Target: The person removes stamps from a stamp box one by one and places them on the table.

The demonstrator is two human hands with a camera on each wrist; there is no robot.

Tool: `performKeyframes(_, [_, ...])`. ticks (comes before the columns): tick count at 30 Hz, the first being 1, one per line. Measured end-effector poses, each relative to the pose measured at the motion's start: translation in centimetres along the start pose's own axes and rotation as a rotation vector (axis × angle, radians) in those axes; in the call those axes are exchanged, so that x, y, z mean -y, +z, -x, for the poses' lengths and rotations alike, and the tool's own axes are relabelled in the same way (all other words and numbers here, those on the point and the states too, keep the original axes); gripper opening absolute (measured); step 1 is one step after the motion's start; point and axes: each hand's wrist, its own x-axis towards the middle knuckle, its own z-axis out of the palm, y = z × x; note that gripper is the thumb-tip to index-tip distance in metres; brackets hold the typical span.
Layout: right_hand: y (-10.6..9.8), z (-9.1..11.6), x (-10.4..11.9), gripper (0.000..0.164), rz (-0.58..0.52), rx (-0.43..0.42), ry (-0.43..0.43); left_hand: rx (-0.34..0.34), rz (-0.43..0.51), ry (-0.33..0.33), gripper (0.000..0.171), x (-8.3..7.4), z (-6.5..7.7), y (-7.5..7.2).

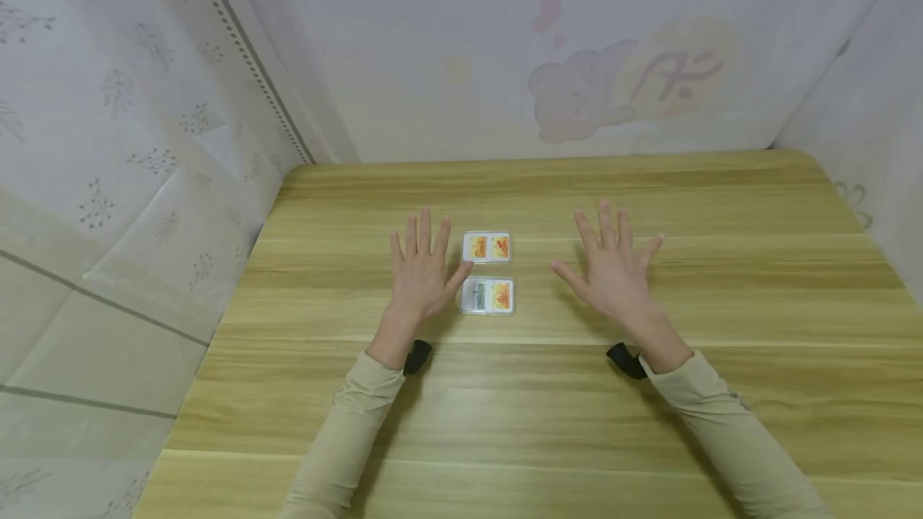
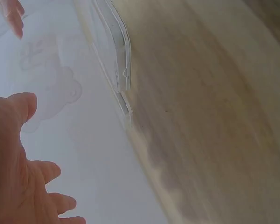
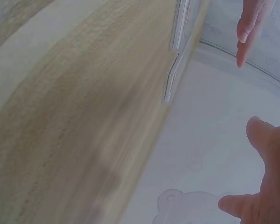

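Observation:
Two flat clear plastic cases with small orange and green pictures lie on the wooden table, one behind the other. The far case (image 1: 486,247) shows two orange pictures; the near case (image 1: 488,296) shows a green one and an orange one. Just left of them my left hand (image 1: 420,275) hovers palm down with fingers spread, its thumb tip overlapping the gap between the cases in the head view. My right hand (image 1: 614,275) is held to the right of the cases, fingers spread, holding nothing. In the left wrist view the near case (image 2: 113,46) appears edge-on, beyond the thumb.
The wooden table (image 1: 534,423) has rounded far corners. Pale cloth with a faint bear print (image 1: 577,94) hangs behind it, and a leaf-patterned cloth (image 1: 108,142) hangs at the left. Black wrist mounts (image 1: 626,360) sit under both wrists.

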Motion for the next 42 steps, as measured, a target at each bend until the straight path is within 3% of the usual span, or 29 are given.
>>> performKeyframes(5, [0.0,-0.2,0.1,0.086,0.016,0.009,-0.010,-0.020,0.069,0.056,0.078,0.1,0.2,0.1])
performKeyframes(11, [0.3,-0.5,0.5,0.085,-0.015,-0.006,-0.041,-0.043,0.326,0.196,0.077,0.4,0.5,0.3])
performKeyframes(17, [0.7,-0.6,1.1,0.081,-0.069,-0.049,-0.091,0.081,0.485,0.226,0.076,0.5,0.9,0.1])
performKeyframes(28, [1.8,-0.4,2.5,0.078,-0.164,-0.034,-0.191,0.198,0.519,0.244,0.094,0.7,1.0,0.4])
performKeyframes(37, [3.0,-0.7,3.5,0.076,-0.265,0.020,-0.215,0.234,0.515,0.216,0.089,0.8,0.9,0.8])
performKeyframes(42, [3.7,-0.6,4.2,0.075,-0.351,0.084,-0.206,0.247,0.509,0.199,0.079,0.8,0.8,1.0])
